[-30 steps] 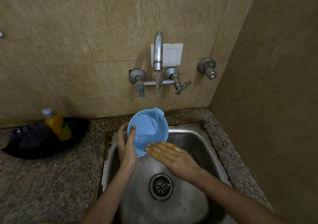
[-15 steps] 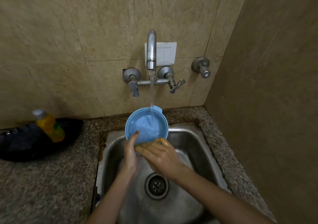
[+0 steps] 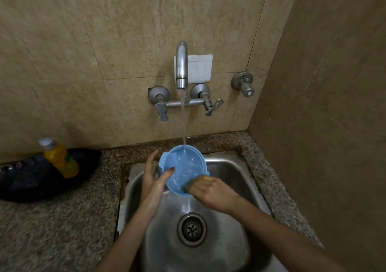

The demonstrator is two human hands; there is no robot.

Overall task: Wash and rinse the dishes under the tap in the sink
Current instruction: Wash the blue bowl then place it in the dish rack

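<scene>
A blue plastic bowl (image 3: 183, 163) is held over the steel sink (image 3: 234, 167), tilted toward me, and the stream from the wall tap (image 3: 181, 65) falls into it. My left hand (image 3: 153, 180) holds the bowl's left rim, thumb inside and fingers behind. My right hand (image 3: 211, 190) has its fingers curled over the near right rim, reaching into the bowl. Water pools inside the bowl.
The sink drain (image 3: 191, 229) lies below my hands. On the granite counter (image 3: 52, 219) to the left sits a black tray (image 3: 41, 177) with a yellow bottle (image 3: 60, 159) on it. Tap handles (image 3: 213, 106) and a valve (image 3: 244, 86) stick out of the tiled wall; a side wall stands close on the right.
My right hand went from lying flat below the bowl to curling over its near rim and reaching inside. My left hand turned the bowl, and water gathered in it.
</scene>
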